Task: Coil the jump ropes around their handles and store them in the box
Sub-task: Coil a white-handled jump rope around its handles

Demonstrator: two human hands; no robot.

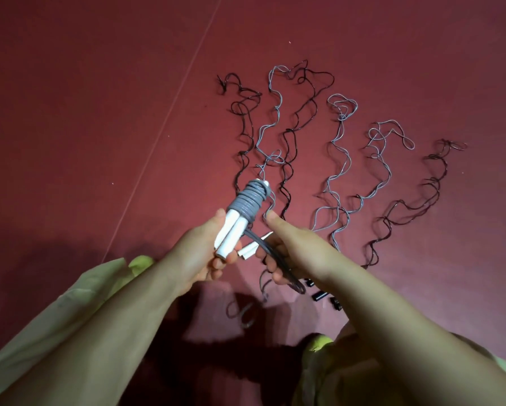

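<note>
Dark red floor [84, 127] was seen throughout, crossed by one thin pale line [169, 118] running diagonally at left. Several uncoiled jump ropes were laid out on it in wavy strands, roughly side by side: black ropes [290, 133] at left and centre, grey ropes [338, 159] between them, another black rope [416, 194] at far right. Small black handles [319, 295] were lying near the bottom, partly hidden

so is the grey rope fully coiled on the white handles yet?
Partly: grey rope wraps the white handles' upper end; slack runs through the right hand.
</note>
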